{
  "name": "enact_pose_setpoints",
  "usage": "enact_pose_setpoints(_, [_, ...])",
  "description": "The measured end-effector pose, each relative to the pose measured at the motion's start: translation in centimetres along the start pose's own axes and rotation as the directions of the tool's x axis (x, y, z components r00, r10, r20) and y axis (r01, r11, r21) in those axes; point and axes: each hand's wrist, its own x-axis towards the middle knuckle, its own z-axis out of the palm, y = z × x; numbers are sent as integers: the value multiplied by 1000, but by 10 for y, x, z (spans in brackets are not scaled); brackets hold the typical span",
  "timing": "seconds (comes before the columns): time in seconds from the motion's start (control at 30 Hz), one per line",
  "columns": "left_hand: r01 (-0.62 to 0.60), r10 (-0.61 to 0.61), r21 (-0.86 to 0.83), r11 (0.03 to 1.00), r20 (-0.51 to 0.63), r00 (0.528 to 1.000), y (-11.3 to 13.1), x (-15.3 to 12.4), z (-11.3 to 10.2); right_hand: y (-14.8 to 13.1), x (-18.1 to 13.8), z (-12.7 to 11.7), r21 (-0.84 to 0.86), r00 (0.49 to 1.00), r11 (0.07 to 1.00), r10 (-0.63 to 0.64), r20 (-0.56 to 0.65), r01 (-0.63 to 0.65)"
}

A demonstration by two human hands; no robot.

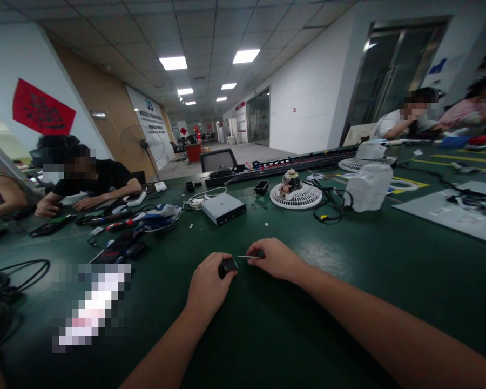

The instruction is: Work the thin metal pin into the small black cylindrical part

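Note:
My left hand (208, 286) is closed around a small black part (228, 266), held just above the green table (267, 324). My right hand (272, 259) pinches a thin metal tool (247, 256), a slim shaft whose tip points left at the black part. Both hands meet near the middle of the table, close to me. What the black part is I cannot make out.
A grey box-shaped drive (223, 208) lies further back, and a white fan grille with a motor (295, 193) and white fan housing (368, 186) sit to the right. Tools and cables (121, 221) clutter the left. Other people sit at the left (93, 181) and far right (413, 116).

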Motion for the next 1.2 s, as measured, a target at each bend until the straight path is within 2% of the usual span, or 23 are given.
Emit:
enact_pose_setpoints(0.13, [-9,9,-34,999,17,1000,4,-1,-1,-5,-3,0,141,999,989,-49,-23,52])
enact_pose_setpoints(0.33, [-128,135,-102,986,64,989,10,-2,-2,-9,-3,3,243,991,962,-114,-63,126])
enact_pose_setpoints(0.47, [-171,179,-132,976,52,983,7,-2,-2,-7,-3,4,248,994,967,-38,-100,62])
enact_pose_setpoints(0.67, [-206,214,-163,965,34,976,5,-1,-2,-3,-2,8,384,998,923,-22,52,0])
enact_pose_setpoints(0.8, [-191,195,-156,969,12,981,8,-2,-4,-5,-3,10,379,998,923,-62,0,57])
enact_pose_setpoints(0.9, [-176,179,-150,973,4,984,10,-2,-5,-8,-5,9,310,995,946,-89,-49,100])
enact_pose_setpoints(1.03, [-190,195,-156,969,19,981,10,-2,-6,-13,-7,7,241,993,967,-55,-100,78])
enact_pose_setpoints(1.2, [-202,209,-175,964,19,978,10,-1,-5,-13,-7,8,339,998,939,-47,-32,55])
